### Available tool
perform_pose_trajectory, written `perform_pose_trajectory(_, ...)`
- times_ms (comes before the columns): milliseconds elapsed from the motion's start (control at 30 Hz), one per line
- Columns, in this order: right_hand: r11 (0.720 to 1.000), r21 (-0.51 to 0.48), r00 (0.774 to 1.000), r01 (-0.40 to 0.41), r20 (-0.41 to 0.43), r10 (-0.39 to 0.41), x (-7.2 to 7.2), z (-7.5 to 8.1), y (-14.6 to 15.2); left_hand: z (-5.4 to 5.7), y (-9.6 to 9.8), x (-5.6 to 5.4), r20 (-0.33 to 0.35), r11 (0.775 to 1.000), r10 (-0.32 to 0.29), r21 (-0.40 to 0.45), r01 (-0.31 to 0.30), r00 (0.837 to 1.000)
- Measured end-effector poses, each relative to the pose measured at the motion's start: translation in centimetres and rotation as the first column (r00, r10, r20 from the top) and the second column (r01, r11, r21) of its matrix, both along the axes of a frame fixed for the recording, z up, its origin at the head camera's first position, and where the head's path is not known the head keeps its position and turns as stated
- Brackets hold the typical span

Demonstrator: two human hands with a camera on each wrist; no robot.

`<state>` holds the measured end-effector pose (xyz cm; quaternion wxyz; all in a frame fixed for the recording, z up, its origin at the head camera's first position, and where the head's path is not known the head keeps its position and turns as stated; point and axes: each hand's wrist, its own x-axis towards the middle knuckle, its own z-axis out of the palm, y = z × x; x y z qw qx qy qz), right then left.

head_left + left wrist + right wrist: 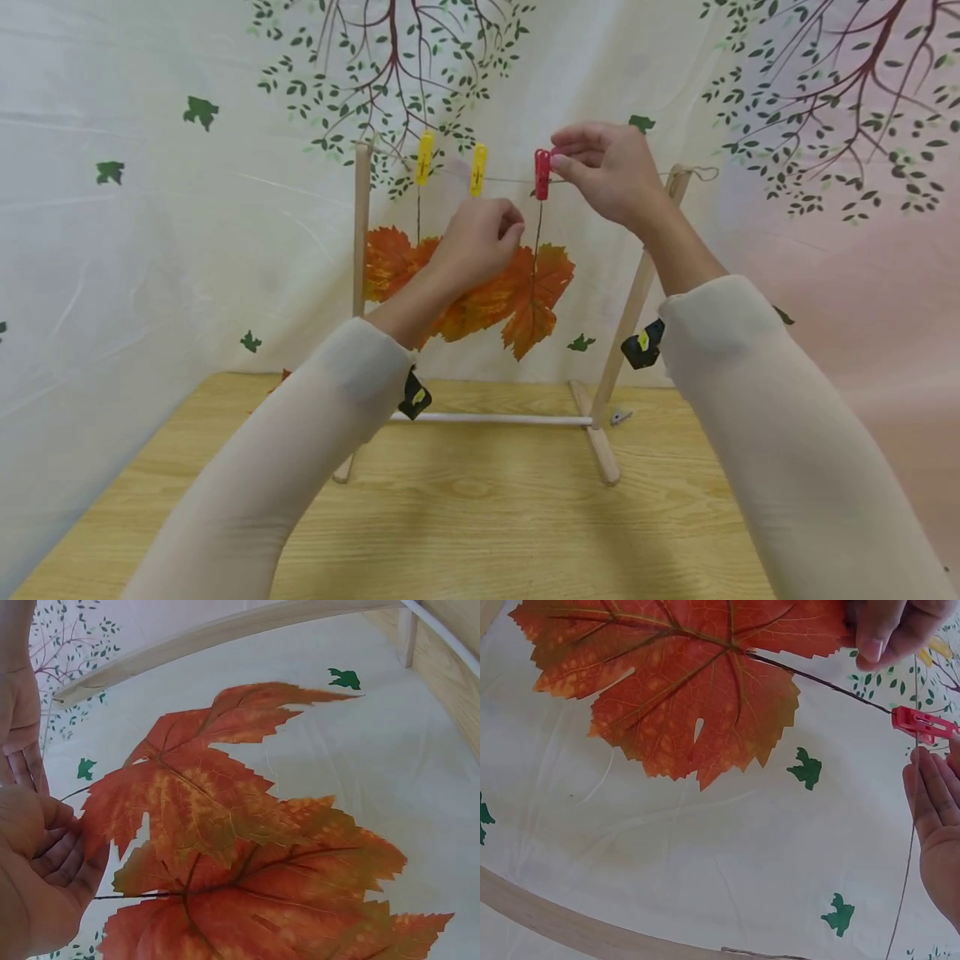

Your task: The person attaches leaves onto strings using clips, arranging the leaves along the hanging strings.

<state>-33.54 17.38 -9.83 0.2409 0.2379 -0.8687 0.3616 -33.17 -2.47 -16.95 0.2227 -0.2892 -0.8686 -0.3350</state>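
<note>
A red clothespin (542,175) sits on a string line, with the dark stem of an orange leaf (546,279) hanging below it. My right hand (611,171) is just beside the clothespin, its fingers extended and thumb close to the clothespin's end. My left hand (474,246) is lower, in front of the leaves. In the right wrist view, the left thumb and fingers (874,649) pinch the leaf's edge. Two yellow clothespins (424,157) are farther left on the line, and more orange leaves (393,262) hang there, partly hidden by the left hand and forearm.
A wooden frame with a left post (362,225) and a leaning right post (637,300) carries the line. A white rod (495,418) joins its feet above the wooden table (465,517). A grey clip (620,416) lies near the right foot. A printed cloth (180,225) hangs behind.
</note>
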Motion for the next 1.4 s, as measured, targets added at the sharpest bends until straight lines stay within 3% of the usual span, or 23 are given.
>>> perform_pose_trajectory(367, 0.997, 0.060, 0.994, 0.044, -0.105, -0.037, 2.0, -0.9, 2.4, -2.5, -4.9, 2.2, -0.118, 0.997, -0.036, -0.072, 0.028, 0.992)
perform_pose_trajectory(600, 0.988, 0.116, 0.990, 0.099, -0.116, -0.086, 2.9, -2.4, 5.5, -5.4, -8.8, 2.6, -0.149, 0.991, -0.040, -0.131, 0.020, 0.988)
perform_pose_trajectory(733, 0.983, 0.130, 0.986, 0.127, -0.127, -0.110, 2.9, -3.6, 7.7, -7.3, -11.1, 3.0, -0.109, 0.988, -0.032, -0.155, 0.015, 0.994)
perform_pose_trajectory(933, 0.983, 0.117, 0.984, 0.140, -0.131, -0.124, 2.8, -5.7, 11.0, -10.8, -15.2, 3.6, 0.014, 0.985, -0.039, -0.170, 0.041, 0.999)
perform_pose_trajectory(1167, 0.957, 0.199, 0.971, 0.210, -0.154, -0.181, 1.7, -8.9, 14.6, -14.9, -20.3, 4.3, 0.103, 0.988, 0.030, -0.156, -0.013, 0.994)
perform_pose_trajectory(1300, 0.944, 0.222, 0.965, 0.244, -0.155, -0.213, 1.2, -11.0, 16.7, -17.2, -23.0, 4.3, 0.173, 0.989, 0.066, -0.143, -0.041, 0.983)
perform_pose_trajectory(1400, 0.938, 0.218, 0.962, 0.268, -0.115, -0.248, 0.9, -12.7, 18.3, -19.0, -24.7, 4.3, 0.256, 0.991, 0.097, -0.112, -0.070, 0.962)
